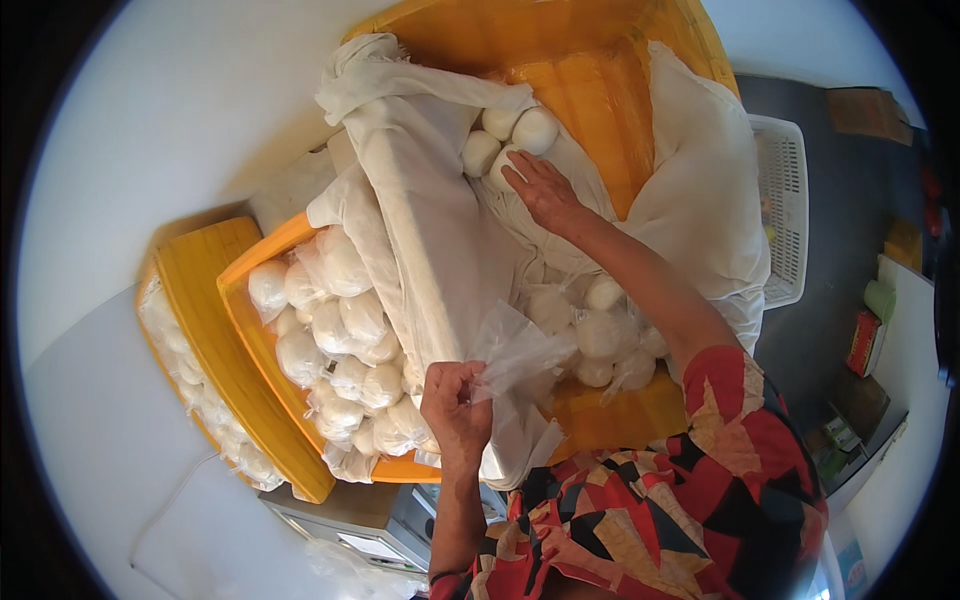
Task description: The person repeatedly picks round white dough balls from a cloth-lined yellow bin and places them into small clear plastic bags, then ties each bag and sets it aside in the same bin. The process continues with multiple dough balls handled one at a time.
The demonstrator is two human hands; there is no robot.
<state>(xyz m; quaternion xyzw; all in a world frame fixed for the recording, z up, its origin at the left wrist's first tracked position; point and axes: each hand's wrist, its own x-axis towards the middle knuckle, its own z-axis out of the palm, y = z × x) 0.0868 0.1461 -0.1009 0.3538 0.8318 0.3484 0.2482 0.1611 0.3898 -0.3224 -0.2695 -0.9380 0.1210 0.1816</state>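
Note:
My left hand (456, 405) pinches the edge of a clear plastic bag (514, 349) over the cloth-draped divide between two orange crates. My right hand (541, 187) rests its fingers on a round white bun (504, 171), one of several grouped on white cloth inside the large orange crate (592, 112); whether it grips the bun cannot be told. Nearer me in that crate lie bagged white buns (600, 334). The orange crate on the left (244, 300) holds many more buns in knotted clear bags (349, 322). White cloth (427, 195) covers the side between them.
Another yellow crate (217, 292) with bagged buns stands at the far left by the wall. A white perforated plastic basket (791, 217) is on the floor at the right. White cloth (697, 165) hangs over the large crate's right side. A cabinet (375, 532) stands below the left crates.

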